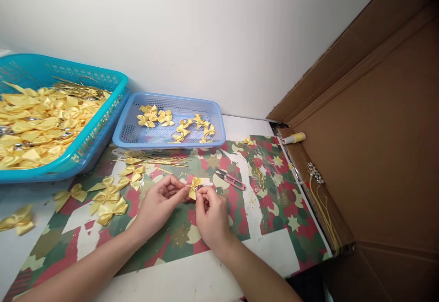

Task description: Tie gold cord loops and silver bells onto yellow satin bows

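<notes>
A yellow ribbon bow [195, 186] is held up between both hands over the patterned paper. My left hand [164, 196] pinches its left side between thumb and fingertips. On the bow's lower right, my right hand [211, 208] closes its fingertips, with a small shiny piece partly hidden there. Just beyond my right hand lie pink-handled thread snips [230, 180]. Several loose yellow bows [111, 208] are spread to the left of my left hand. Thin gold cords [161, 159] lie behind it.
At the far left a turquoise basket [99, 132] is heaped with yellow bows. A blue basket [171, 145] behind my hands holds several finished-looking bows with cord loops. On the right, a thread spool [293, 138] and silver bells [314, 173] rest on cardboard beside a tall cardboard wall [373, 132].
</notes>
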The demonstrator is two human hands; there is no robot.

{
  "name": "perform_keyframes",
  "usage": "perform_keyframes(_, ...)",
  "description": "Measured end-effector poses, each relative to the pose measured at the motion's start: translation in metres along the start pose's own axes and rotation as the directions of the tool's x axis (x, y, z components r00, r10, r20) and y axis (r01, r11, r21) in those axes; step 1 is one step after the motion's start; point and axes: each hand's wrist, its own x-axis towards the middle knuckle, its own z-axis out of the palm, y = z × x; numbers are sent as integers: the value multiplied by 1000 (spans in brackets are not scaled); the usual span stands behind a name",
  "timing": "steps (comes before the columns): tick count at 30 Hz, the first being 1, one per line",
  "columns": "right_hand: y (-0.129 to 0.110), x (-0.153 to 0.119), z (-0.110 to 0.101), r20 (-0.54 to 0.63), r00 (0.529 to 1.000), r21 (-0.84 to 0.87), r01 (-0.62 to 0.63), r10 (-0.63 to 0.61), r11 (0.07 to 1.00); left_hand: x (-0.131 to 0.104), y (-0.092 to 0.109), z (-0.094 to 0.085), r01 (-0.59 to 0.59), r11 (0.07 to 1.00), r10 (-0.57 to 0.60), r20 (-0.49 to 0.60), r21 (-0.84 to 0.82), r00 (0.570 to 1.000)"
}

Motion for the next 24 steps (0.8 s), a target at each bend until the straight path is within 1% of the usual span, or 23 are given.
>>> perform_keyframes(6,-1,0,0,4,1000,20,-15,15,1000,1,-1,-2,20,1000,-20,9,-7,1000)
perform_keyframes(13,-4,1,-2,-13,1000,39,-28,28,999,0,0,0,3,1000,-2,26,-2,1000)
perform_keyframes(19,-4,2,-3,-13,999,51,-39,40,998,-2,1,0,19,1000,-18,36,-13,999)
perform_keyframes(24,-4,3,-3,-14,998,64,-53,54,997,-3,0,1,-30,999,29,44,20,999)
